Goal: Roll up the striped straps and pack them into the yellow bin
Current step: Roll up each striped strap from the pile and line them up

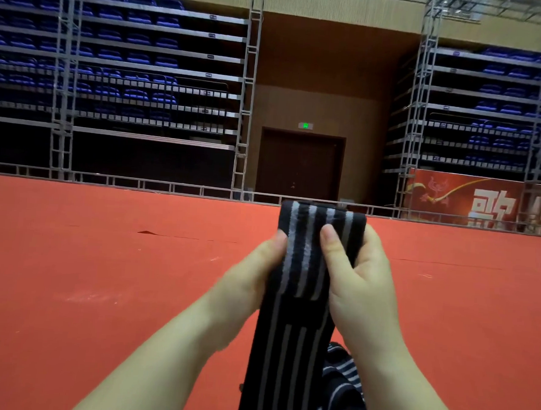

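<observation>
Head view: seen over a red floor (100,273) in an indoor hall. Large pale characters printed on a red banner (484,202), right of the dark double door (300,165), cut off and blurred, not legible. Green lit sign (305,125) directly above the door, symbol too small to read. No brand or label visible on the striped strap (303,270). Black with pale grey lengthwise stripes, held up below the door, long axis running near-vertical from the bottom edge upward, top end folded over into the start of a roll. Left hand (252,279) gripped the roll's left edge, thumb on the front. Right hand (356,283) clamped on its right side, thumb pressed on the stripes. Both hands close together, parted only by the strap's width. More striped fabric (340,389) bunched low, right of the hanging length. Tiers of blue seats (136,54) either side of the door.
</observation>
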